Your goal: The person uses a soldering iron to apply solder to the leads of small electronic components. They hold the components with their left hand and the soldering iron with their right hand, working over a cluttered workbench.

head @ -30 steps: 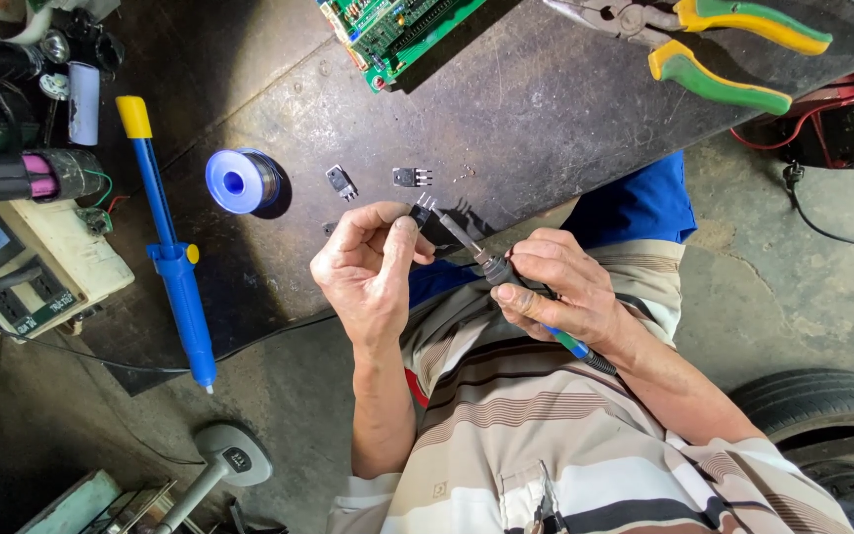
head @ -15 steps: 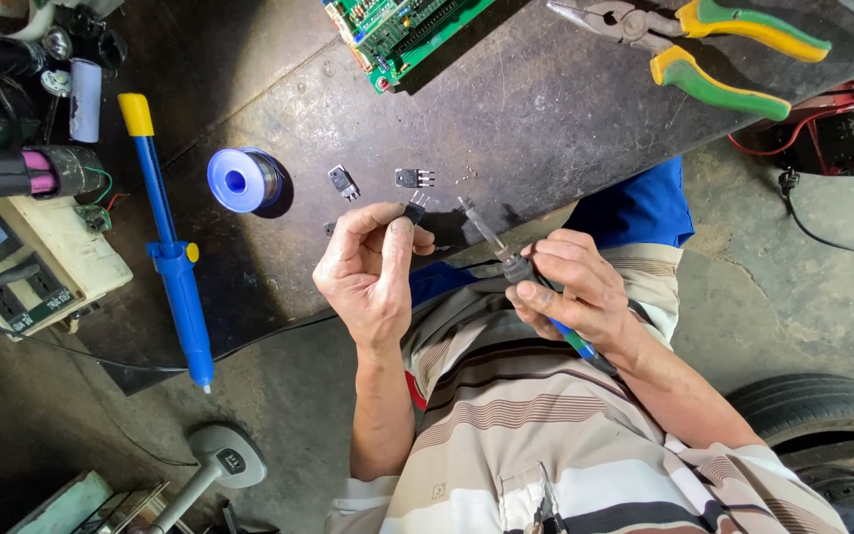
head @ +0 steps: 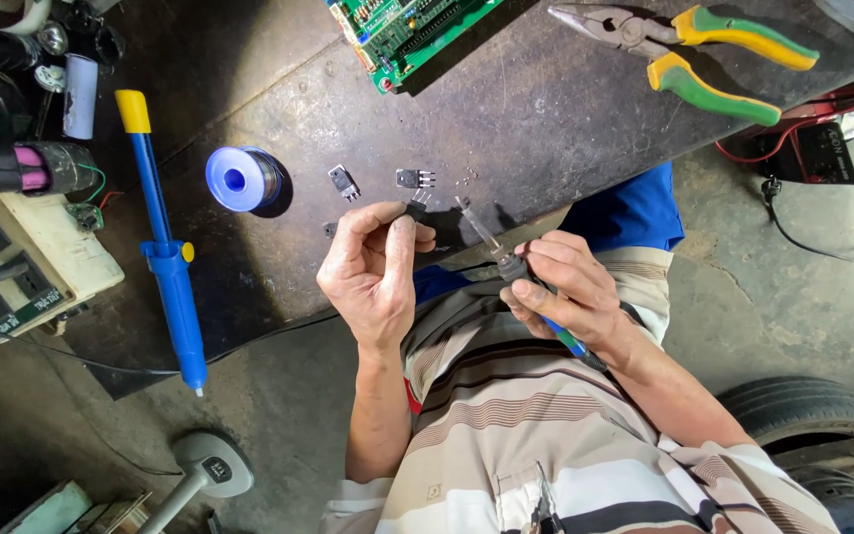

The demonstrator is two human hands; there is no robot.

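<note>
My left hand point(head: 373, 272) pinches a small black component point(head: 415, 209) between thumb and fingertips, just above the dark metal table's point(head: 546, 129) front edge. My right hand point(head: 560, 287) grips a soldering iron point(head: 506, 259) with a blue handle, like a pen. Its metal tip points up-left and ends a short way right of the component, without touching it. Two more black three-legged components point(head: 344, 181) point(head: 413, 178) lie on the table just beyond my left fingers.
A blue solder spool point(head: 239, 178) and a blue desoldering pump point(head: 165, 247) with a yellow cap lie left. A green circuit board point(head: 407, 30) and green-yellow pliers point(head: 689, 49) sit at the far edge. A power strip point(head: 22, 267) is far left, a tyre point(head: 803, 410) lower right.
The soldering iron's tip has drawn back a little to the right, away from the component in my left fingers. My left hand has barely shifted.
</note>
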